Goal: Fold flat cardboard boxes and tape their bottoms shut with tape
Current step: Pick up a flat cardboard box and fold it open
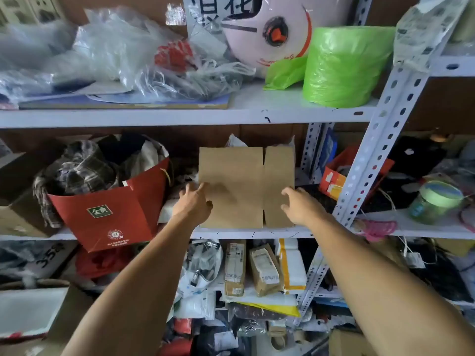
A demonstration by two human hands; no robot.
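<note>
so there's a flat cardboard box standing upright on the middle shelf, its bottom edge right at the shelf's front lip, roughly mid-span and just left of the perforated upright post. it's still completely unfolded, plain brown, and you can see the slits at top and bottom that split the flaps into a wide panel on the left and a narrower one on the right.

both arms are reaching up to it. the left hand is at the box's left edge, thumb lying across the front face and the other fingers going round behind the edge, so it looks like it's pinching the cardboard. the right hand is at the lower right edge of the narrow panel with its fingers curled toward it, thumb near the front. honestly can't tell if it's actually got hold of it or is just touching.

just to the left of the box on the same shelf is a red paper bag stuffed with plaid cloth, hanging a bit over the front edge. on the shelf above, near its right end, sits a big green roll wrapped in plastic, with a pile of clear plastic bags toward the left. below the middle shelf there are taped-up parcels crammed together.
</note>
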